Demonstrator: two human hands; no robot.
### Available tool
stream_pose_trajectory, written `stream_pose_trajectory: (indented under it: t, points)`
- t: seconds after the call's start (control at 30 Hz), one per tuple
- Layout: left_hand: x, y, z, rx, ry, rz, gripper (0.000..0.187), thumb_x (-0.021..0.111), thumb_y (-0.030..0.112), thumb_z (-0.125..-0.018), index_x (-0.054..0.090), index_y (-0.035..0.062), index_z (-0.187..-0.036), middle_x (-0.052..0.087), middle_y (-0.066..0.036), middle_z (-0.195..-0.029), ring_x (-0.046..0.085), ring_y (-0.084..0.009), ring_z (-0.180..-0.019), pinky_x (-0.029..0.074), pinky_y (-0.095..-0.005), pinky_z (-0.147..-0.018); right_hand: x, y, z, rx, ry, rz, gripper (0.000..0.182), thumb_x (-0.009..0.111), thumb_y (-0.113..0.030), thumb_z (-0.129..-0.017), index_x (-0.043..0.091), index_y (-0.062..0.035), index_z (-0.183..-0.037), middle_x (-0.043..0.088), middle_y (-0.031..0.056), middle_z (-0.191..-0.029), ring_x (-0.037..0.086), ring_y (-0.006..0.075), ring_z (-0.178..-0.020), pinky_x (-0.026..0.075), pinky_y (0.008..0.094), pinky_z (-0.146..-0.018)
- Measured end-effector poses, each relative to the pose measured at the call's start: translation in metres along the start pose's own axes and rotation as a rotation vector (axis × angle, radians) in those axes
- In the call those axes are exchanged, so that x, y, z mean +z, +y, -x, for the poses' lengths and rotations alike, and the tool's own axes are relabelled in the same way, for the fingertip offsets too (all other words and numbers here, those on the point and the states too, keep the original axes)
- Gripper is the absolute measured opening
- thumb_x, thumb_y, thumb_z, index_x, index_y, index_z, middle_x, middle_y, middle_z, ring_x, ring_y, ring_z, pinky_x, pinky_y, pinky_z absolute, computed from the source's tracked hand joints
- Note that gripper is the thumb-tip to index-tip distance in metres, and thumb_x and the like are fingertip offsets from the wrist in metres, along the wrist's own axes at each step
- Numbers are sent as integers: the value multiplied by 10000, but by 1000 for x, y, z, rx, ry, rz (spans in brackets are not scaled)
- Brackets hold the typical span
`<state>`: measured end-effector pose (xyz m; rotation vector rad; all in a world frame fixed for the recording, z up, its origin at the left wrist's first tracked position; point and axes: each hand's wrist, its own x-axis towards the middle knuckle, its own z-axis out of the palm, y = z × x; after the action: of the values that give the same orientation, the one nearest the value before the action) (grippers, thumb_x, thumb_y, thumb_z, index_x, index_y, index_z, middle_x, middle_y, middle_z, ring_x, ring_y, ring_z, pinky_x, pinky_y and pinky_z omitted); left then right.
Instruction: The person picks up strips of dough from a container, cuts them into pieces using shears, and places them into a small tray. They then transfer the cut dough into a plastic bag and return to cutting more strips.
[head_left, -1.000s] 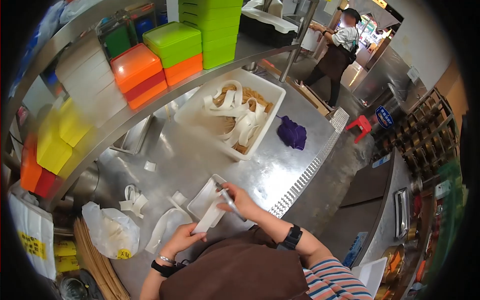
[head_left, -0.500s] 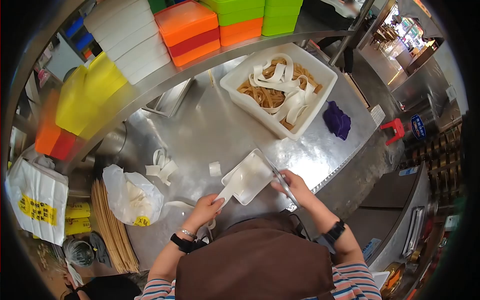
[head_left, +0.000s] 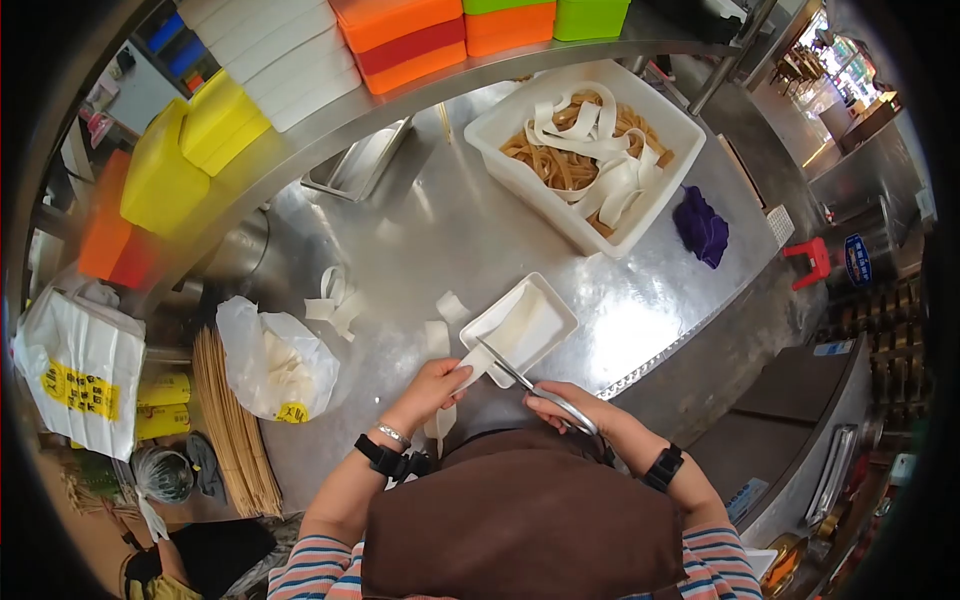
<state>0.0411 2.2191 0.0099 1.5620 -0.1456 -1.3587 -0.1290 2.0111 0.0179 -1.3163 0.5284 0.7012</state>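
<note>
My left hand (head_left: 425, 393) pinches a wide, flat white noodle strip (head_left: 481, 364), which stretches over a small white tray (head_left: 566, 312). A loose white tail (head_left: 440, 425) hangs below that hand. In my right hand (head_left: 572, 406) are metal scissors (head_left: 510, 372), their blades crossing the strip near my left fingertips, above the tray's near end. Whether the blades are apart is too small to tell. More white strip lies inside the tray. To its left, a short cut piece (head_left: 452, 305) rests on the metal table, with another white piece (head_left: 437, 338) closer to my left hand.
A large white bin (head_left: 688, 140) holds brown and white strips. Beside it lies a purple cloth (head_left: 701, 227). Loose white strips (head_left: 335, 303), a plastic bag (head_left: 280, 360) and wooden skewers (head_left: 232, 430) are on the left. A shelf (head_left: 420, 85) with stacked coloured boxes (head_left: 405, 45) crosses the back.
The scissors have swung left from the tray's far right side onto the strip near my left hand. The camera view has shifted slightly, and a second white piece now shows by my left hand.
</note>
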Motion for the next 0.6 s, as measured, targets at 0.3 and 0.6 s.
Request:
stream_pose_trajectory:
  t: [0.3,0.6]
  points:
    - [-9,-6,-9,-44,-10,5,242,556,262,-917,638,36,-950,535,43,-700,405,-20,-559,265,-173,-437,7,-10,-4,-23,25,56,392,587,-481,-875,531,-100,-806,452,-51,-609,444,46,-515,376,196,-461]
    - [-9,-9,-10,-34,-4,-14,242,544,255,-927,629,32,-966,555,27,-700,418,-35,-536,308,-180,-444,10,4,-1,-53,56,-61,345,701,-334,-835,611,-26,-961,492,-29,-557,423,53,-399,348,194,-384]
